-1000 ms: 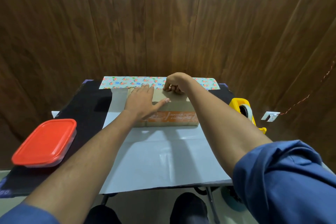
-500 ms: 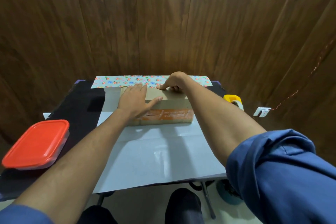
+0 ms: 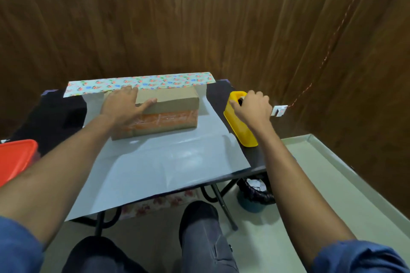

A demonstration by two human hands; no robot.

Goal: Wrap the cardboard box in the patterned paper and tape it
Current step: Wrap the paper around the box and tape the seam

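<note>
The cardboard box (image 3: pixel 170 108), brown with orange print on its near side, lies on the wrapping paper (image 3: pixel 168 162), whose white back faces up. The paper's flowered far edge (image 3: pixel 155 82) is folded up behind the box. My left hand (image 3: pixel 122 104) lies flat on the left part of the box top, fingers straight. My right hand (image 3: pixel 253 106) is over the yellow tape dispenser (image 3: pixel 239 128) at the table's right edge, fingers curled at the tape roll on its far end. Whether it grips the roll is unclear.
A small black table (image 3: pixel 51 117) bears everything. A red-lidded container (image 3: pixel 15 159) sits at its left edge. Below the right side stands a bin with a black liner (image 3: pixel 255 193). My knees are under the near edge. A wood-panelled wall stands close behind.
My right hand left the box's far top edge and moved right to the yellow tape dispenser. The left hand stayed flat on the box. The view swung to the right.
</note>
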